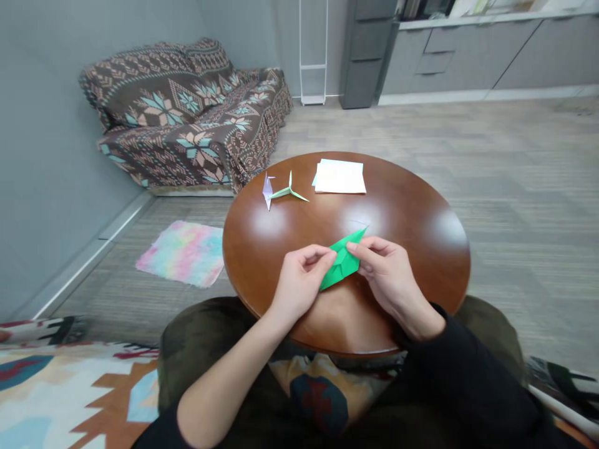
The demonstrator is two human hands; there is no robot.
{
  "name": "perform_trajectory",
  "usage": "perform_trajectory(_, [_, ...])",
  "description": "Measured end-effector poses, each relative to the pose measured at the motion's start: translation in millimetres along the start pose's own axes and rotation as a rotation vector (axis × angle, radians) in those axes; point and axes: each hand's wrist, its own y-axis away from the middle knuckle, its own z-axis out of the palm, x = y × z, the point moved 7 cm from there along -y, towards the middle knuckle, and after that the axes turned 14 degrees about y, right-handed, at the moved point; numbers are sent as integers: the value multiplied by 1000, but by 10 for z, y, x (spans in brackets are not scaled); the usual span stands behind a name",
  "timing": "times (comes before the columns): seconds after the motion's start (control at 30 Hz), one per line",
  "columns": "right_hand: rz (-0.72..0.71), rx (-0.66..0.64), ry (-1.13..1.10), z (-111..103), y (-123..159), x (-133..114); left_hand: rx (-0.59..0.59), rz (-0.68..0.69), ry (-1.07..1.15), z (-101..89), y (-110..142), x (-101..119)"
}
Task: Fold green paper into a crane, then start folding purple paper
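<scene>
Between my hands is a green folded paper (pixel 344 263), tilted, with a pointed corner toward the upper right and creases across its middle. My left hand (pixel 306 274) pinches its left side between thumb and fingers. On the other side, my right hand (pixel 384 265) grips the paper with the thumb on top and the fingers curled beneath. The paper is held above the near half of a round brown table (pixel 262 262). Parts of its edges are hidden behind my fingers.
At the table's far left lie a purple folded paper crane (pixel 267 189) and a pale green three-armed folded paper piece (pixel 290 189). A stack of paper sheets (pixel 340 176) rests at the far edge. A patterned sofa (pixel 187 118) and a pastel rug (pixel 185 252) are to the left.
</scene>
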Motion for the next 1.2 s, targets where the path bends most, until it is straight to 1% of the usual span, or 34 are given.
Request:
perform_trajectory(0.1, [-1,5,11,-4,3,1,-37,-68,34,12,-2,-58])
perform_trajectory(0.17, [6,5,4,3,7,-5,-28,-94,63,9,0,-80])
perform_trajectory(0.3, [34,-5,-23,33,17,-21,6,-88,88,-1,2,-72])
perform_trajectory(0.57, [82,-32,-47,59,22,-11,25,-90,82,-16,-5,-60])
perform_trajectory(0.7, [81,-24,-62,53,26,11,41,-59,49,-12,-3,-41])
perform_trajectory(0.87, [-8,-40,-17,91,49,-20,75,46,-8,19,31,54])
perform_trajectory(0.93, [-17,-54,-16,121,58,-30,96,84,-27,27,56,79])
perform_trajectory(1.07, [39,-83,-73,175,69,-21,138,121,-56,28,101,69])
perform_trajectory(1.2, [81,-83,-94,189,79,-15,155,107,41,6,105,49])
